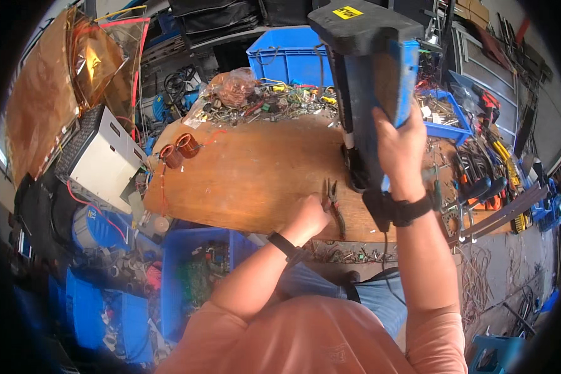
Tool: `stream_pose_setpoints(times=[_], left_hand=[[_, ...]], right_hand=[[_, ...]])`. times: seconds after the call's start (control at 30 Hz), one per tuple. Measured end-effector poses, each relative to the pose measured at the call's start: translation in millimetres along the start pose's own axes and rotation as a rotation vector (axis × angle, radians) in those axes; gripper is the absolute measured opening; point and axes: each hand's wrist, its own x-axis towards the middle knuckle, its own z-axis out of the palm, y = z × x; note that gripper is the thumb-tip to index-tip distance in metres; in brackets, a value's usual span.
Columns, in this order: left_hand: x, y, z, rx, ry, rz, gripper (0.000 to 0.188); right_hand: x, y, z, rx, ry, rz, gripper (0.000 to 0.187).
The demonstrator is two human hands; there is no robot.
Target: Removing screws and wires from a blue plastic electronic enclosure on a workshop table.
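My right hand (402, 140) is wrapped around a tall, bulky blue-and-black device (364, 106) with a wide black end at the top. The device stands nearly upright above the right part of the wooden tabletop (249, 168), and I cannot make out its exact kind. Low on the tabletop, my left hand (308, 217) is closed, its curled fingers against one handle of red-handled pliers (335, 209). The pliers' jaws point away from me and their other handle lies bare. Part of the left fingers' grip is hidden.
Two copper coils (186, 146) sit on the tabletop's left. A heap of metal scraps (255, 103) covers its far side, before a blue crate (287, 56). A small blue tray (449, 121) and several hand tools (480, 168) lie right. A blue bin (174, 268) with circuit boards stands below.
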Motion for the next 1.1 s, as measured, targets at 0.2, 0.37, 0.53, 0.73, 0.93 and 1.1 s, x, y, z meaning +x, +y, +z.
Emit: stream_pose_setpoints(times=[0.2,0.37,0.53,0.73,0.93,1.1], left_hand=[[6,-5,-14,-0.247,-0.278,-0.084,0.018],[-14,9,-29,-0.808,-0.357,-0.350,0.012],[-21,11,-28,-1.154,-0.195,-0.209,0.019],[-19,7,-37,-1.188,-0.427,-0.204,0.035],[-14,28,-40,-0.674,-0.365,-0.191,0.019],[2,44,-62,-0.153,-0.360,-0.004,0.024]], right_hand=[[14,1,-2,0.019,0.011,0.036,0.032],[23,12,-15,0.119,-0.007,0.108,0.025],[29,12,-15,0.284,-0.068,0.237,0.022],[29,10,-16,0.206,-0.017,0.213,0.021],[26,4,-22,0.268,-0.057,0.215,0.019],[23,5,-21,0.200,-0.086,0.174,0.019]])
